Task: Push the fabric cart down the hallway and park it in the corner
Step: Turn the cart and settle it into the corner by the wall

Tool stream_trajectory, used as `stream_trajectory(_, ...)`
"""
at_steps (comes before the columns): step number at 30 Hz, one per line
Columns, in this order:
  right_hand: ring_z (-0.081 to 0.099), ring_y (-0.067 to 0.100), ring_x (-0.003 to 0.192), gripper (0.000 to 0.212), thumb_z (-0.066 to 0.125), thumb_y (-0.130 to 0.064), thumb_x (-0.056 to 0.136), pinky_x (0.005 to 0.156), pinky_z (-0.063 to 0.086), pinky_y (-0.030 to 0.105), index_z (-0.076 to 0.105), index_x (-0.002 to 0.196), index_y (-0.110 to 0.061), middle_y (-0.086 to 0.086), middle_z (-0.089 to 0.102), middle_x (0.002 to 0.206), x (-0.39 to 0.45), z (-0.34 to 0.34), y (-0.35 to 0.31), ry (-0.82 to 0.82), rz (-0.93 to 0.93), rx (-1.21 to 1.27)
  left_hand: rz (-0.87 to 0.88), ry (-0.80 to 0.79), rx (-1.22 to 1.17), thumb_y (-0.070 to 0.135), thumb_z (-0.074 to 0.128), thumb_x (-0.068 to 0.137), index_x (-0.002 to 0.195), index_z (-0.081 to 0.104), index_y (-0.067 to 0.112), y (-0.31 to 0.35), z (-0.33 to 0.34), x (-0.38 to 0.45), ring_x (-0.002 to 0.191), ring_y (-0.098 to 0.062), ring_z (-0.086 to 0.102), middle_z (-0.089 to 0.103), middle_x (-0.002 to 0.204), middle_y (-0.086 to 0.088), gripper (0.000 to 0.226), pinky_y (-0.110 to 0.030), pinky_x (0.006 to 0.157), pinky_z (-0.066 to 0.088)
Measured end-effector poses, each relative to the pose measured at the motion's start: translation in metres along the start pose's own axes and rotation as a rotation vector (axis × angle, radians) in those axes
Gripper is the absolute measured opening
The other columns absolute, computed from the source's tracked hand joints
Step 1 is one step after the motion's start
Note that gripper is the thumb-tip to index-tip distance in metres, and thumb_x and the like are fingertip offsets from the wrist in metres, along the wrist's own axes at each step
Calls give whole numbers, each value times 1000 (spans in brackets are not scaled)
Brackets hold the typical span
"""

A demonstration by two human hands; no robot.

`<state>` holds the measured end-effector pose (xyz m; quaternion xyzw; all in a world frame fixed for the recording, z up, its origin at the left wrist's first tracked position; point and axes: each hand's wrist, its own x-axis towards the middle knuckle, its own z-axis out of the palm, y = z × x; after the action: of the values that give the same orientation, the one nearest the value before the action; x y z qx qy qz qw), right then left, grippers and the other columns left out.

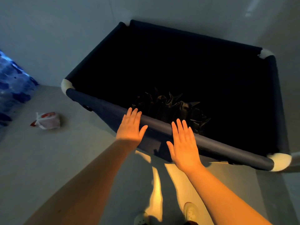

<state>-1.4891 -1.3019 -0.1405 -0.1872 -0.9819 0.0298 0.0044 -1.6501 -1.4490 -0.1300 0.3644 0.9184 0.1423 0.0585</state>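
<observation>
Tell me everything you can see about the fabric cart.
The cart is a deep rectangular bin of dark navy fabric, its rim sleeved over a frame with white corner joints. Crumpled dark cloth lies inside near the front; the rest is too dark to read. It stands on pale floor, far corner close to the walls. The left hand and right hand are open and flat at its near rail.

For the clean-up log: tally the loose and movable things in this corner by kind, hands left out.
Fabric cart: 1
Crumpled dark bag or cloth inside the cart: 1
Tied white and red plastic bag on the floor: 1
Blue patterned item at the left edge: 1
Light shoes: 2
Total: 6
</observation>
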Motion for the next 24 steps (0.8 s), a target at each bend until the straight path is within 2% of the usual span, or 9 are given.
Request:
stream_trajectory(6, -7, 22, 145, 66, 24, -45, 96, 118, 5, 40, -3, 148, -15, 7, 3, 158, 7, 0, -2, -8, -45, 68, 19, 34, 23, 42, 40, 94, 142, 25, 4, -11, 2, 10, 143, -29, 7, 25, 152, -15, 63, -45, 116, 8)
stream_trajectory(13, -8, 15, 144, 61, 19, -42, 97, 116, -4, 34, -4, 148, -18, 3, 2, 159, 0, -1, 10, -11, -109, 168, 10, 72, 26, 43, 44, 91, 139, 28, 2, 2, 4, 2, 142, -33, 12, 30, 148, -18, 65, -48, 115, 14)
stream_trajectory(19, -14, 11, 143, 61, 22, -39, 97, 115, -11, 31, -7, 147, -19, 2, -2, 159, -16, -2, 32, -32, -187, 220, -43, 61, 75, 48, 38, 92, 141, 24, 3, 27, 12, -14, 142, -31, 8, 27, 150, -17, 68, -46, 117, 13)
stream_trajectory(24, -24, 2, 138, 65, 29, -36, 95, 110, -20, 24, -10, 146, -25, -6, -10, 157, -34, -2, 59, -68, -215, 305, -103, 68, 115, 49, 35, 93, 141, 24, 3, 62, 19, -35, 142, -31, 10, 28, 150, -16, 67, -45, 116, 16)
